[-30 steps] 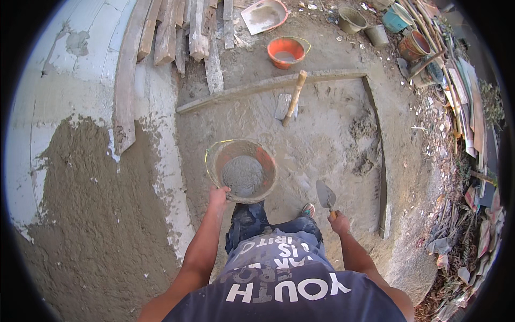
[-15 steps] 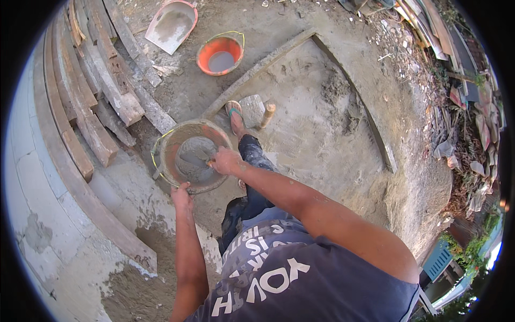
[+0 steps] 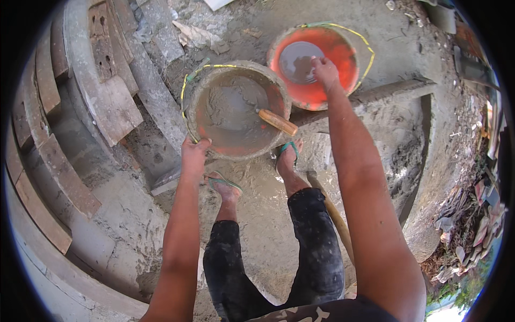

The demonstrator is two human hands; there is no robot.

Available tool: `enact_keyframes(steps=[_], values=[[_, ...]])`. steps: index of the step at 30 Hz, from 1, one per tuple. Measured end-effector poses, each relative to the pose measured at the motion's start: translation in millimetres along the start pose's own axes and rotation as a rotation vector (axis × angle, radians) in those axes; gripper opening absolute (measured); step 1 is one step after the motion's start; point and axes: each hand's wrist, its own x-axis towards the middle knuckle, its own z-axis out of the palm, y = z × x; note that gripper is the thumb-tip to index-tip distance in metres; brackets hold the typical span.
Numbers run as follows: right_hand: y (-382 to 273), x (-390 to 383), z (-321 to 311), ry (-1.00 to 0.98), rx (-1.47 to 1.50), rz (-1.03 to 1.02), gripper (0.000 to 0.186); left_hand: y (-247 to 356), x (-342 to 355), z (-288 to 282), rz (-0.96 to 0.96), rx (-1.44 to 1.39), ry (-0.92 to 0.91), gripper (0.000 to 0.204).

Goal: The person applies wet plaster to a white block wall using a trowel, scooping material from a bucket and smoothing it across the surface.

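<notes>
A mud-caked bucket (image 3: 196, 96) holds wet grey mortar (image 3: 230, 104) and has a yellow-wrapped handle. My left hand (image 3: 194, 155) is closed on its near left rim, thumb over the edge. A trowel (image 3: 278, 122) lies in this bucket, its blade mostly sunk in the mortar and its wooden grip leaning on the right rim. Just right of it stands an orange bucket (image 3: 343, 59) with cloudy grey water (image 3: 298, 60) in the bottom. Inside it, my right hand (image 3: 325, 72) reaches down at the water's edge; the fingertips are hidden.
Rough wooden planks (image 3: 115, 107) are piled along the left. A raised edging (image 3: 370, 95) borders a patch of wet mortar on the right, beyond my sandalled feet. Near my right leg lies a wooden pole (image 3: 335, 214). Rubble and scrap (image 3: 466, 225) line the far right.
My right hand has let go of the trowel and moved into the orange bucket. I am now nearer both buckets, which stand side by side. My left hand stays on the mortar bucket's rim.
</notes>
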Motion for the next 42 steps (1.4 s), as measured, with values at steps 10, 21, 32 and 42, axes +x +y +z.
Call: enact_keyframes(steps=[10,21,32,42], values=[[20,72,44,-0.445,0.601,0.079,0.045,-4,33,-41,-0.161,0.016,0.053,0.037],[-85,-241,91,-0.053,-0.13,-0.543,0.031,-1,34,-40,-0.384,-0.021,0.197,0.046],[48,-42,-102,-0.064,0.456,0.256,0.038,-15,48,-58,-0.494,0.029,-0.028,0.052],[-98,-212,-31,0.277,-0.262,-0.33,0.043,-6,47,-63,-0.483,-0.005,-0.027,0.061]])
